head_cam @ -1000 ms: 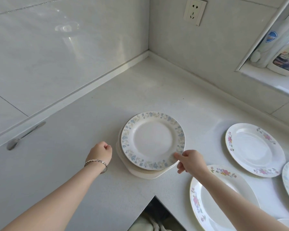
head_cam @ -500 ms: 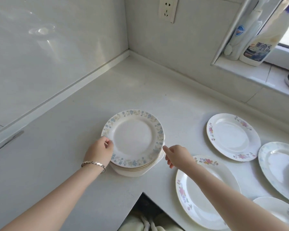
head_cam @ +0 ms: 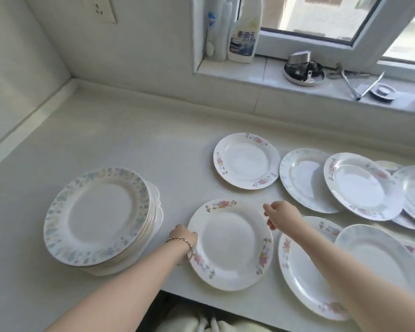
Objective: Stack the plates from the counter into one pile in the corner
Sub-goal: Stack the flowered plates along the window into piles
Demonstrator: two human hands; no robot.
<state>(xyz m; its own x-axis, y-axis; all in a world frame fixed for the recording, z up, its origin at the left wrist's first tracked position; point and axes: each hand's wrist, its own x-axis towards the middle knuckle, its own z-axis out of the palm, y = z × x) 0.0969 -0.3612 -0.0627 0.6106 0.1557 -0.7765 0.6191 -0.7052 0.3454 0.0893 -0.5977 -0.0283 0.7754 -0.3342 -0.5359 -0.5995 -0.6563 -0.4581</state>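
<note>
On the counter [head_cam: 120, 140], a pile [head_cam: 98, 219] of blue-rimmed plates sits at 9 o'clock, near the wall corner but not tight in it. Just right of the pile, at 6 o'clock, lies a pink-flowered plate [head_cam: 230, 243], flat and apart from the pile. Left hand [head_cam: 185, 240], wearing a bracelet [head_cam: 181, 242], touches this plate's left rim, fingers curled at the edge; whether they grip under it cannot be told. Right hand [head_cam: 282, 213] is at the plate's upper right rim, fingers loosely bent and narrow, holding nothing clearly. At 12 o'clock, a second flowered plate [head_cam: 246, 161] lies alone. From 2 to 4 o'clock, more plates [head_cam: 359, 185] overlap one another, and a large one [head_cam: 304, 267] lies under the right forearm, touching or nearly touching the held plate's right edge. On the sill [head_cam: 261, 73] beyond stand a spray bottle [head_cam: 243, 37], a metal dish [head_cam: 303, 70] and tongs [head_cam: 355, 82]. An outlet [head_cam: 101, 8] is on the wall.
</note>
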